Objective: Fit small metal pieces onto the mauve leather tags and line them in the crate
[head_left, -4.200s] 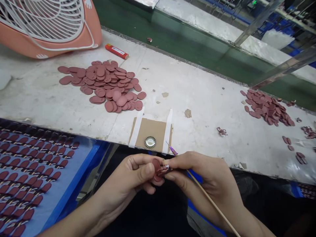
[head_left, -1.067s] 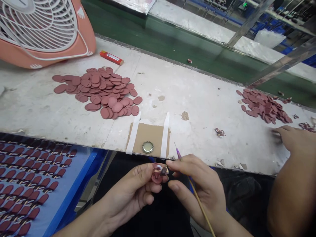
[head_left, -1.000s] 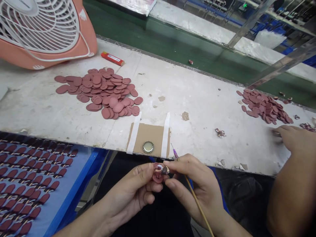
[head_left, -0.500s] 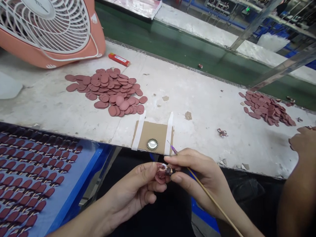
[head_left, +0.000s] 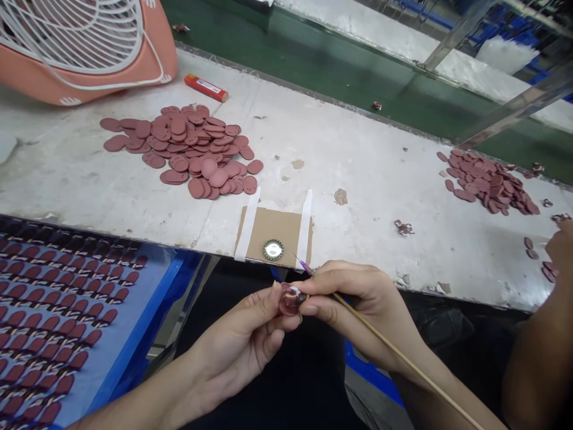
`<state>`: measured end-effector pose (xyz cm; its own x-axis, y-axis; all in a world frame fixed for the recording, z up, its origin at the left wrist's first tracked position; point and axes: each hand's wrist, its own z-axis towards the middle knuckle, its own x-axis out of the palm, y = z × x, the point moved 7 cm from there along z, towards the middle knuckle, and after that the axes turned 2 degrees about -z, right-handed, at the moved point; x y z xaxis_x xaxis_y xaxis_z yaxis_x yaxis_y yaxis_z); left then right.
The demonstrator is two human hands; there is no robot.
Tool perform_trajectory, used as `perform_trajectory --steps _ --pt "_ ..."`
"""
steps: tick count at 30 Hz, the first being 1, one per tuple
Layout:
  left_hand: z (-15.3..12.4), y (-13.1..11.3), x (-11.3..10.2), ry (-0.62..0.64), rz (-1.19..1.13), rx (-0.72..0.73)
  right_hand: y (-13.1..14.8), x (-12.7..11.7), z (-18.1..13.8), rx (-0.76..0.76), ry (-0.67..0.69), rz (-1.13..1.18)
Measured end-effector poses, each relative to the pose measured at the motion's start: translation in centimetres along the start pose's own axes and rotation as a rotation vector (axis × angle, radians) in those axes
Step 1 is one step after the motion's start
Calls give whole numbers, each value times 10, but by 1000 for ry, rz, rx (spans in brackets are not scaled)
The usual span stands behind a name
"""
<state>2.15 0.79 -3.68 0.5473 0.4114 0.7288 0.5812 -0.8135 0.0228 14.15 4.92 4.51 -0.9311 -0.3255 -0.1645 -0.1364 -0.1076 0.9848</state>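
My left hand [head_left: 250, 334] pinches a small maroon oval piece [head_left: 287, 298] between thumb and fingers, just below the bench edge. My right hand [head_left: 358, 304] presses its fingertips against the same piece and also grips a thin wooden stick with a purple needle tip [head_left: 306, 267]. The stick runs down to the lower right. A metal bottle cap [head_left: 273, 249] sits on a taped cardboard patch [head_left: 273, 230] right above my hands.
A pile of maroon ovals [head_left: 188, 149] lies on the white bench [head_left: 367, 179], another pile [head_left: 487, 185] at the right. A pink fan [head_left: 85, 42] and red lighter [head_left: 206, 88] stand behind. A blue tray of finished pieces [head_left: 58, 322] is at left. Another person's arm [head_left: 537, 352] is at right.
My fingers have closed tighter around the oval piece. The other person's hand has pulled back toward the right edge. The view has shifted slightly.
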Motion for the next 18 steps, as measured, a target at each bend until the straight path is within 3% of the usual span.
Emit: perform_trajectory --steps 9,18 --pt "1 -1 -1 -92 -20 41 -2 0 4 -23 1 -57" --pt "-1 -1 -3 -84 -22 48 -5 1 5 -19 22 -42"
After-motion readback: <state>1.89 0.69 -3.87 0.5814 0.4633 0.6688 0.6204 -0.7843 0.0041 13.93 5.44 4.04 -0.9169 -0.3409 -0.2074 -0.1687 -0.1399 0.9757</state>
